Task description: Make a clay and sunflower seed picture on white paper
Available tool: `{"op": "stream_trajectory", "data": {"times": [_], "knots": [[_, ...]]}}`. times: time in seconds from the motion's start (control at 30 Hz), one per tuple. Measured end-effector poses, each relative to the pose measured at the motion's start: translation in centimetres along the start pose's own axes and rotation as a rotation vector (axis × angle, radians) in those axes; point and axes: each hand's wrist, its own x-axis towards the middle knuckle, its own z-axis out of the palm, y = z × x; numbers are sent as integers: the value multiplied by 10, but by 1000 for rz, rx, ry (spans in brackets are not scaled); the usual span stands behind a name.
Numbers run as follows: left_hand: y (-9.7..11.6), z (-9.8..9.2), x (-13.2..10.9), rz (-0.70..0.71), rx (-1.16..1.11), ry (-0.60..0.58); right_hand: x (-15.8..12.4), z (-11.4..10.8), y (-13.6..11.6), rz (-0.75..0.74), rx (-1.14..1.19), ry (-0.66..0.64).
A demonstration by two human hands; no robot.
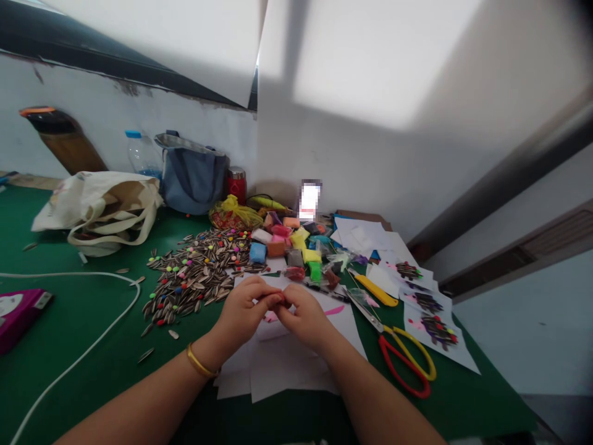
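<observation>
Here, your left hand and right hand, both curled nearly closed, pinch a small red lump; press it evenly.

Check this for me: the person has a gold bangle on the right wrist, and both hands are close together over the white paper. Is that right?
Not quite: the gold bangle is on the wrist of the left hand, not the right hand, as the head view shows. Both hands are indeed close together over the white paper.
</observation>
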Motion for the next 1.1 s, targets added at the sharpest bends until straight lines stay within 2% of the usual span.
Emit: {"op": "stream_trajectory", "data": {"times": [0.07,0.2,0.33,0.47,0.7,0.9,1.1], "knots": [[-2,1,0,-43,-63,48,0,2,-2,40,123,-17],[-7,3,1,-74,-121,43,0,0,-2,134,313,-34],[-8,2,-1,-72,-32,76,1,-6,-1,166,276,-17],[-6,-1,-1,-8,26,-29,0,-7,-2,185,154,-90],[-8,2,0,-41,-32,10,2,-3,-2,205,418,-81],[-6,3,-3,-14,49,-63,2,-5,-2,159,132,-19],[-4,2,-1,-15,11,-25,2,-3,-5,177,230,3]]}}
